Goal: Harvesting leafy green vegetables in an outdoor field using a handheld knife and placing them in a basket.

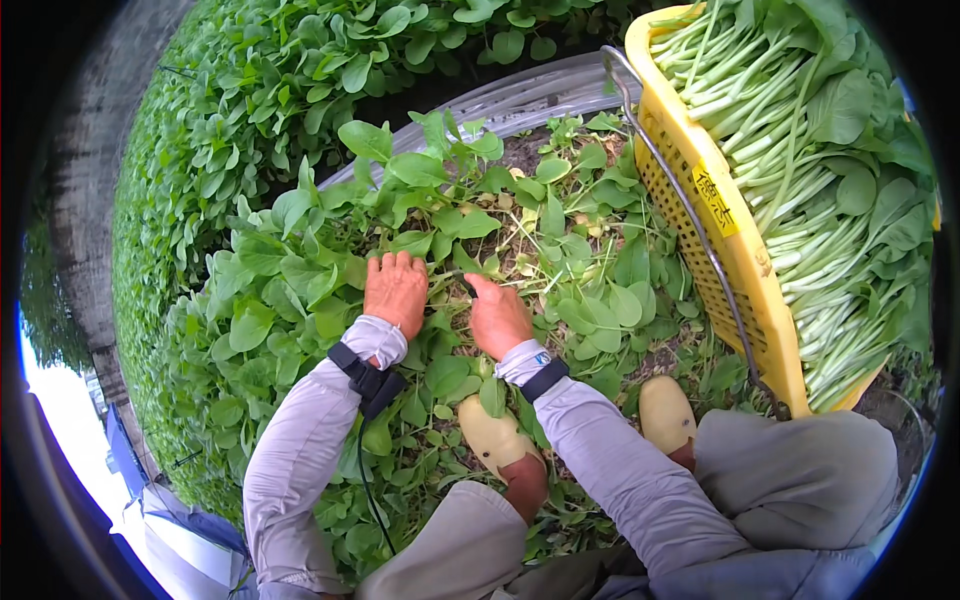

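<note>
Low among the leafy green plants (285, 259), my left hand (396, 296) has its back turned up and its fingers bent down into the leaves. Its palm is hidden, so I cannot tell whether it grips any stems. Just to the right, my right hand (499, 319) is closed around a small dark-handled tool (470, 286). Only a short dark part of it shows by the index finger. Between the two hands lie plant stems close to the soil. Loose cut leaves (600, 319) cover the ground right of my right hand.
A yellow plastic crate (776, 300) filled with leafy greens (795, 157) stands at right, its metal handle (694, 217) hanging on the near side. My tan shoes (495, 435) are beneath my arms. Clear plastic sheeting (517, 94) borders the bed; more plants (225, 105) grow beyond. A cable (367, 472) hangs from my left wrist.
</note>
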Demonstrator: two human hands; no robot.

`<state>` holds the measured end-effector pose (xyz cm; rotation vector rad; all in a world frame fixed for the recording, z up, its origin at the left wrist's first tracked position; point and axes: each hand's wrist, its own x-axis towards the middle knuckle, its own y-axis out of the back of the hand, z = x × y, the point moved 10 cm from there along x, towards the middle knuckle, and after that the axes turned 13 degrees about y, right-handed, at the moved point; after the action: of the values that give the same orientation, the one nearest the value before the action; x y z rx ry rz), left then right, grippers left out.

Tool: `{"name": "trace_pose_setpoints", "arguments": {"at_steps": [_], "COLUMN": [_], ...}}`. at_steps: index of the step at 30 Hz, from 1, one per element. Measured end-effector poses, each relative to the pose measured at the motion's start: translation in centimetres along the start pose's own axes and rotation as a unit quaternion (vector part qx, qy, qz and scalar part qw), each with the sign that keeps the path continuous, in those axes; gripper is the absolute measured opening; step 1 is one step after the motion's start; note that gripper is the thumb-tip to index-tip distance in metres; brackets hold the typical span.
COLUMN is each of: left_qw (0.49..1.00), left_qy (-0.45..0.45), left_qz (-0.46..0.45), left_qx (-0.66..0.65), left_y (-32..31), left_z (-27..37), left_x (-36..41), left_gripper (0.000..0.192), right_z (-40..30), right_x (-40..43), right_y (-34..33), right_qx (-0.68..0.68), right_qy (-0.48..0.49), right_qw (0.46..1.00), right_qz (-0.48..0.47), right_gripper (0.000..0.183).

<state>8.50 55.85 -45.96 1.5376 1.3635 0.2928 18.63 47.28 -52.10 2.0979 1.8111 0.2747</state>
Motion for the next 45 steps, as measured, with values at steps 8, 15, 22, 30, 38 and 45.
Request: {"name": "trace_pose_setpoints", "arguments": {"at_steps": [8, 15, 22, 30, 38, 45], "left_qw": [0.998, 0.994, 0.992, 0.981, 0.966, 0.893], "left_qy": [0.035, 0.006, 0.003, 0.076, 0.062, -0.053], "left_qz": [-0.049, -0.048, -0.071, -0.138, -0.141, -0.101], "left_qx": [-0.02, -0.096, -0.101, -0.114, -0.207, -0.436], "left_y": [-0.7, -0.9, -0.5, -2.7, -1.8, 7.7], "left_z": [-1.1, -0.4, -0.8, -3.3, -3.8, -5.7], "left_x": [0.4, 0.6, 0.0, -0.6, -1.0, -4.0], "left_gripper": [0.035, 0.037, 0.03, 0.036, 0.044, 0.04], "right_z": [-0.7, 1.5, 0.8, 0.1, 0.9, 2.0], "right_x": [1.9, 3.6, 0.7, 1.0, 0.5, -2.0], "right_y": [-0.1, -3.1, -3.4, -3.4, -4.6, -2.9], "right_qx": [-0.01, -0.033, -0.005, 0.03, -0.014, 0.392], "right_qy": [0.001, 0.017, -0.039, 0.018, -0.022, -0.195], "right_qw": [0.997, 0.993, 0.989, 0.988, 0.982, 0.873], "right_qz": [-0.079, -0.109, -0.144, -0.153, -0.19, -0.213], "right_gripper": [0.041, 0.04, 0.042, 0.04, 0.042, 0.024]}}
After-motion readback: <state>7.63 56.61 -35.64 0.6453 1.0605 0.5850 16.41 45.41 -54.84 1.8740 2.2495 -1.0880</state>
